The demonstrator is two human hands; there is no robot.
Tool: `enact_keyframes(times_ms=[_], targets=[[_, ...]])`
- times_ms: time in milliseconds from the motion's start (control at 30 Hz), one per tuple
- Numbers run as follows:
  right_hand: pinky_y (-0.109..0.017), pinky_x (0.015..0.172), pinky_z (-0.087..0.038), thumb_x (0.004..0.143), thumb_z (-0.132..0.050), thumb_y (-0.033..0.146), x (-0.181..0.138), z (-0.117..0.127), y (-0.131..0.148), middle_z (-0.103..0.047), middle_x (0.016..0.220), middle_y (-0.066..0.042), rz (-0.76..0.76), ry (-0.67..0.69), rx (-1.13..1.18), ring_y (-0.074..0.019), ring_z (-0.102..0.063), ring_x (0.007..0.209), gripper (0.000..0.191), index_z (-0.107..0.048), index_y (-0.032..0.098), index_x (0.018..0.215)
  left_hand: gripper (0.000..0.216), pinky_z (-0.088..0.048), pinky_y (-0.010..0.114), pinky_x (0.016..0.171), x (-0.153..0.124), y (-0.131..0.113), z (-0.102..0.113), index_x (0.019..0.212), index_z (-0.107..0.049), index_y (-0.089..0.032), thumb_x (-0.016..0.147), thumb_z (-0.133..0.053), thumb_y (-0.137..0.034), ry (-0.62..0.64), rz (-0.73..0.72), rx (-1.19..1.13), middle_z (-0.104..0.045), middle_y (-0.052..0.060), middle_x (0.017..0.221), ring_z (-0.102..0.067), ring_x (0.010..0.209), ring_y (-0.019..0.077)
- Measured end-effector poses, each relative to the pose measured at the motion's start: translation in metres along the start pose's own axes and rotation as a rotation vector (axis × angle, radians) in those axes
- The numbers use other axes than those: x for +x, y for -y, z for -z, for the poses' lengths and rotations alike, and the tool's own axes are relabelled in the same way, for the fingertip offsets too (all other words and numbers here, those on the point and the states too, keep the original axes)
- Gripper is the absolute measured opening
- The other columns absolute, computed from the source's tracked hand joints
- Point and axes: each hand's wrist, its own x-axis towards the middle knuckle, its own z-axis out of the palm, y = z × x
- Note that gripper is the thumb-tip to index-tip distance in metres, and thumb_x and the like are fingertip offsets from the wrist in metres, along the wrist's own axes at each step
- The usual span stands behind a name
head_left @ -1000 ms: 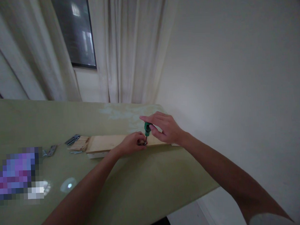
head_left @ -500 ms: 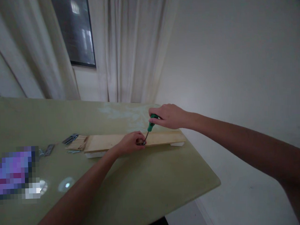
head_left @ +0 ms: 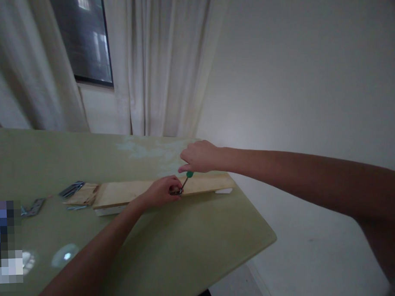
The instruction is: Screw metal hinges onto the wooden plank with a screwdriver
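A long pale wooden plank (head_left: 127, 191) lies across the green table (head_left: 175, 248), raised on small white blocks. My left hand (head_left: 162, 191) rests on the plank's near edge, fingers pinched round a small metal part (head_left: 177, 192) that I cannot name. My right hand (head_left: 199, 156) is closed over the green handle of a screwdriver (head_left: 185, 179). Its shaft slants down and to the left, and the tip meets the metal part under my left fingers.
Metal brackets and screws (head_left: 71, 190) lie at the plank's left end, with another bracket (head_left: 36, 206) further left. A blurred patch sits at the table's left edge. The table's rounded right corner (head_left: 268, 238) is close by. Curtains (head_left: 155, 63) and a dark window (head_left: 83, 39) stand behind.
My right hand has moved from beside the screwdriver to a closed grip over its handle, arm raised and level. The shaft now leans more. The view has shifted slightly to the right.
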Motion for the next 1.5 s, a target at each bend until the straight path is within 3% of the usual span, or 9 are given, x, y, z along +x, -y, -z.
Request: enact_keyframes(times_ms=[233,333,467,633,833,1033,1200,1400,1500], targets=[[-0.03,0.066,-0.04,0.085,-0.089,0.04,0.011,0.021,-0.007,-0.076,0.131,-0.011,0.23,0.048,0.007,-0.0264,-0.074,0.106,0.049,-0.07,0.022,0.126,0.022,-0.042,0.029,0.074,-0.002,-0.006,0.0,0.092,-0.073,-0.02,0.099,-0.062,-0.037,-0.051,-0.037,-0.082,-0.071,0.004,0.09,-0.063,0.081,0.0186],[-0.031,0.066,-0.038,0.098,-0.078,0.042,0.01,0.019,-0.006,-0.08,0.118,-0.01,0.239,-0.009,-0.006,-0.0262,-0.075,0.101,0.025,-0.076,0.022,0.114,0.02,-0.042,0.028,0.073,-0.002,-0.004,-0.001,0.093,-0.073,-0.02,0.098,-0.063,-0.036,-0.036,-0.025,-0.097,-0.071,0.002,0.083,-0.063,0.078,0.0185],[-0.034,0.068,-0.042,0.112,-0.049,0.059,0.005,0.018,0.0,-0.081,0.112,-0.019,0.031,-0.025,-0.052,-0.0325,-0.077,0.102,0.051,-0.077,0.017,0.117,0.017,-0.041,0.028,0.07,0.0,-0.003,-0.002,0.091,-0.072,-0.021,0.098,-0.062,-0.034,-0.028,0.004,-0.108,-0.073,0.001,0.08,-0.063,0.074,0.0178],[-0.03,0.066,-0.038,0.1,-0.076,0.05,-0.001,0.023,-0.006,-0.081,0.122,-0.01,0.235,0.042,-0.059,-0.0276,-0.076,0.105,0.04,-0.068,0.025,0.131,0.019,-0.044,0.029,0.072,0.002,-0.008,0.0,0.085,-0.073,-0.02,0.097,-0.061,-0.029,0.004,-0.002,-0.149,-0.075,0.003,0.081,-0.065,0.077,0.0185],[-0.034,0.069,-0.042,0.115,-0.044,0.052,-0.004,0.011,0.0,-0.081,0.109,-0.017,0.063,-0.055,-0.111,-0.0314,-0.077,0.1,0.045,-0.074,0.019,0.122,0.022,-0.051,0.028,0.069,0.003,-0.017,-0.005,0.095,-0.071,-0.019,0.093,-0.072,-0.041,-0.201,0.025,-0.411,-0.079,0.006,0.095,-0.07,0.082,0.0198],[-0.03,0.067,-0.039,0.107,-0.067,0.039,-0.013,0.017,-0.009,-0.079,0.124,-0.011,0.411,-0.008,-0.163,-0.0246,-0.075,0.101,0.031,-0.066,0.026,0.135,0.022,-0.056,0.033,0.084,0.004,-0.02,-0.004,0.094,-0.078,-0.019,0.1,-0.063,-0.035,-0.188,-0.066,-0.392,-0.082,0.008,0.096,-0.074,0.091,0.0222],[-0.034,0.067,-0.042,0.116,-0.039,0.052,-0.015,0.014,-0.008,-0.081,0.109,-0.017,-0.007,0.032,-0.053,-0.0296,-0.077,0.098,0.05,-0.075,0.018,0.119,0.022,-0.056,0.033,0.082,0.004,-0.025,-0.003,0.095,-0.079,-0.018,0.098,-0.067,-0.036,-0.187,-0.064,-0.369,-0.083,0.008,0.095,-0.074,0.089,0.0225],[-0.032,0.067,-0.038,0.111,-0.059,0.041,-0.015,0.01,-0.018,-0.077,0.123,-0.011,0.495,-0.032,-0.243,-0.0253,-0.074,0.102,0.029,-0.064,0.025,0.134,0.027,-0.058,0.033,0.086,0.004,-0.021,-0.001,0.1,-0.082,-0.017,0.101,-0.061,-0.035,-0.127,-0.091,-0.418,-0.085,0.01,0.101,-0.077,0.094,0.0228],[-0.033,0.065,-0.037,0.116,-0.04,0.051,-0.014,0.008,-0.01,-0.079,0.105,-0.014,0.24,-0.008,-0.186,-0.0279,-0.076,0.094,0.044,-0.071,0.019,0.12,0.027,-0.057,0.031,0.081,0.004,-0.02,0.0,0.1,-0.082,-0.016,0.098,-0.066,-0.038,-0.131,-0.086,-0.404,-0.084,0.01,0.098,-0.076,0.089,0.0222]])
